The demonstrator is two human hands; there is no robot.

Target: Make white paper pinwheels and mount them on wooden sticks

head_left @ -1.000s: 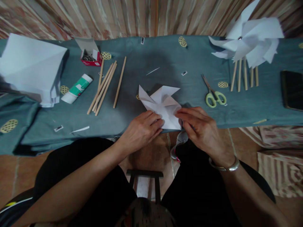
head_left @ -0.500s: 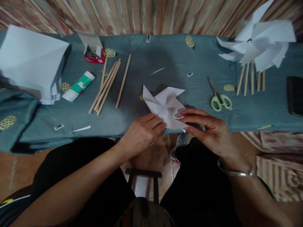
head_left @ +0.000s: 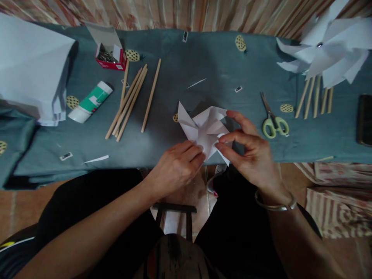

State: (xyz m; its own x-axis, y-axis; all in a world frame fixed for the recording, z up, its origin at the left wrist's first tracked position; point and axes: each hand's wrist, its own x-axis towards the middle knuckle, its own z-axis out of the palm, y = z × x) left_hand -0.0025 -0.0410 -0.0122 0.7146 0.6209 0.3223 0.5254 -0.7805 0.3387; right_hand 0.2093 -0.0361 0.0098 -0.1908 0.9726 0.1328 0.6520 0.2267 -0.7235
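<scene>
Paper pinwheel [head_left: 205, 133]: lay partly folded at the near edge of the blue-green cloth [head_left: 209, 50], between the two hands and touched by both.
Long axis: none stood out; the blades fanned out around the centre, one pointing to the far left, another to the far right.
Left hand [head_left: 180, 161]: fingers bunched together on the near-left edge of the paper, seemingly holding it down; the centre lay ahead of them and to the right. Anything underneath was hidden.
Right hand [head_left: 250, 149]: thumb and forefinger pinched the paper on its right side, while another finger stretched apart from them to the tip of the far-right blade; whether it touched was hard to tell.
Centre from the pinch: to the left and slightly farther from the person, so the line inward ran leftward across the paper. Of the two hands, the right was nearer to the loose near-right corner.
Wooden sticks [head_left: 131, 103]: well to the left, long axes slanting away from the person, nearer to the left hand.
Scissors [head_left: 272, 117]: to the right, blades pointing away, nearer to the right hand.
</scene>
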